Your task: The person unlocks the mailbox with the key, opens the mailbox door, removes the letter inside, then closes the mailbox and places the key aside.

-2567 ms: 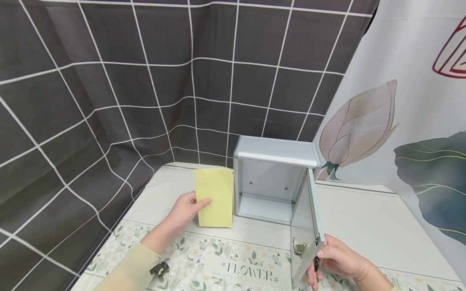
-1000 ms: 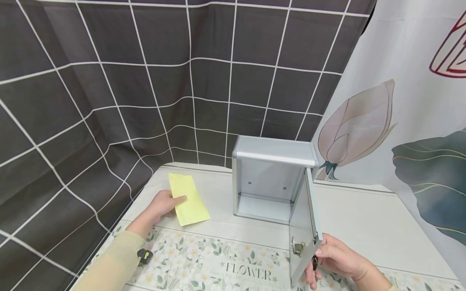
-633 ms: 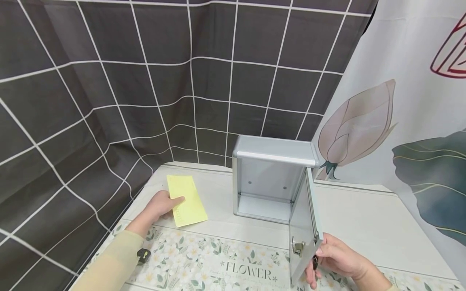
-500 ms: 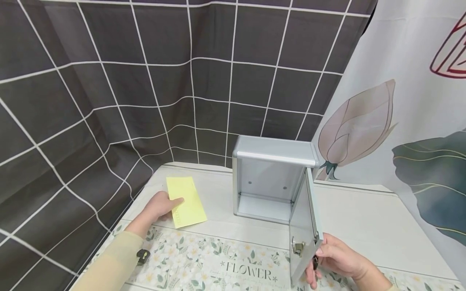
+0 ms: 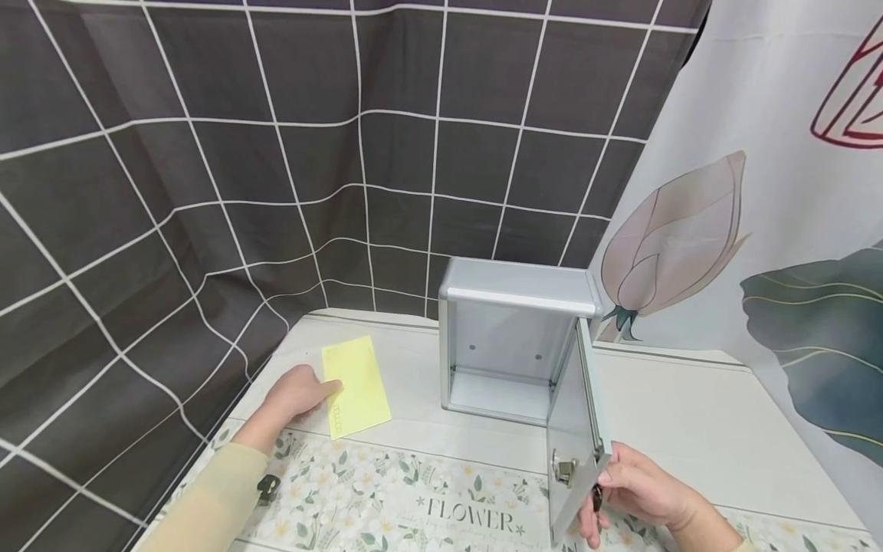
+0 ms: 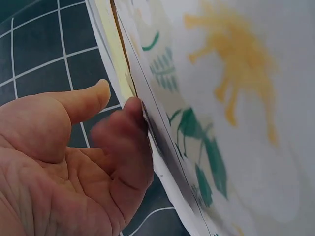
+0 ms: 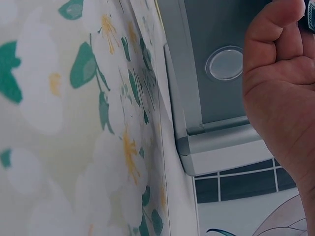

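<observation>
A yellow envelope [image 5: 361, 387] with a row of small printed boxes lies flat on the table at the left. My left hand [image 5: 297, 392] is at its left edge; in the left wrist view the thumb stands off the envelope [image 6: 115, 44] and the bent fingers are at its edge. To the right stands a silver-grey metal mailbox [image 5: 520, 290] with its door [image 5: 576, 429] swung wide. A cam lock [image 5: 564, 468] shows on the door's inner face. My right hand [image 5: 645, 487] is at the door's free edge, holding a black-headed key [image 5: 597, 498], partly hidden by the fingers.
The tablecloth [image 5: 386, 491] has a floral band with the word FLOWER. A dark grid-patterned curtain [image 5: 290, 169] hangs behind and at the left. A white curtain with a printed lotus bud [image 5: 672, 238] hangs at the right. A black strap piece [image 5: 267, 487] is at my left wrist.
The left hand has carried the envelope leftward from beside the mailbox, and it now lies flat on the table with the thumb lifted off. The right hand and the door have stayed put.
</observation>
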The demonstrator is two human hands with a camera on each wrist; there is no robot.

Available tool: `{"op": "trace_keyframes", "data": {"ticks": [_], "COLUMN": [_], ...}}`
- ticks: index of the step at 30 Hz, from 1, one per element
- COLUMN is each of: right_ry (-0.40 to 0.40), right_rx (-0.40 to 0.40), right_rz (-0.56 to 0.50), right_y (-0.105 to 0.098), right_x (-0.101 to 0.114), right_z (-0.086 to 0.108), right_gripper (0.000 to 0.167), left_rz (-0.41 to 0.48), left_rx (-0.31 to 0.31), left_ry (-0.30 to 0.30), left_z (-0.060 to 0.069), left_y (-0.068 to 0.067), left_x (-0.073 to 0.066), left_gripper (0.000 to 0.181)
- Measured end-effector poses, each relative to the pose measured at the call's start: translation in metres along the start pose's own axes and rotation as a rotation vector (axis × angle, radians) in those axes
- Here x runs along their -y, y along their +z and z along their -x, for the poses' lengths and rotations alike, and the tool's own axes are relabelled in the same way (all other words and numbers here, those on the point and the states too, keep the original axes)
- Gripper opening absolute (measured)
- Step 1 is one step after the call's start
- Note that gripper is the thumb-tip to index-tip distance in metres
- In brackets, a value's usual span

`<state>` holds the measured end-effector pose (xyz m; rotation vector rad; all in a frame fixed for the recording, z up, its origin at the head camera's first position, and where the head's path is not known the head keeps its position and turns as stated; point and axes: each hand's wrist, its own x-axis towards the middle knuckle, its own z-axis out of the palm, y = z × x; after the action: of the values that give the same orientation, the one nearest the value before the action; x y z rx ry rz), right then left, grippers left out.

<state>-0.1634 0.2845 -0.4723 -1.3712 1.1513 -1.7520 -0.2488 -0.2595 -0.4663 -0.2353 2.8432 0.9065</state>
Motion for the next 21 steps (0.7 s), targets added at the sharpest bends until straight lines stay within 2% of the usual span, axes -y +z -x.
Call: {"op": "trace_keyframes", "data": {"ticks": [3,10,13,18,21], "right_ry": [0.0,-0.005,-0.007,-0.005,-0.001], "right_rx": [-0.001,0.004,0.004,-0.004,-0.013], "right_rz": [0.004,0.006,0.003,0.001,0.005], "right_y": [0.0,-0.001,-0.001,-0.001,-0.001], "right_x": [0.0,0.001,0.002,0.002,0.002], "right_z": [0.0,0.001,0.001,0.002,0.002], "right_gripper": [0.043,0.043,0.043,0.043,0.042], "left_rz": [0.009,0.103,0.123,0.162,0.217], "left_rx": [-0.015,-0.03,-0.055,-0.1,-0.092], "left_ry": [0.023,0.076,0.126,0.23,0.287], "left_z": [-0.002,-0.006,-0.01,-0.01,-0.008], "left_y": [0.001,0.006,0.011,0.018,0.021], "left_x": [-0.004,-0.022,-0.029,-0.041,-0.05], "left_gripper": [0.045,0.054,0.059,0.053,0.053]}}
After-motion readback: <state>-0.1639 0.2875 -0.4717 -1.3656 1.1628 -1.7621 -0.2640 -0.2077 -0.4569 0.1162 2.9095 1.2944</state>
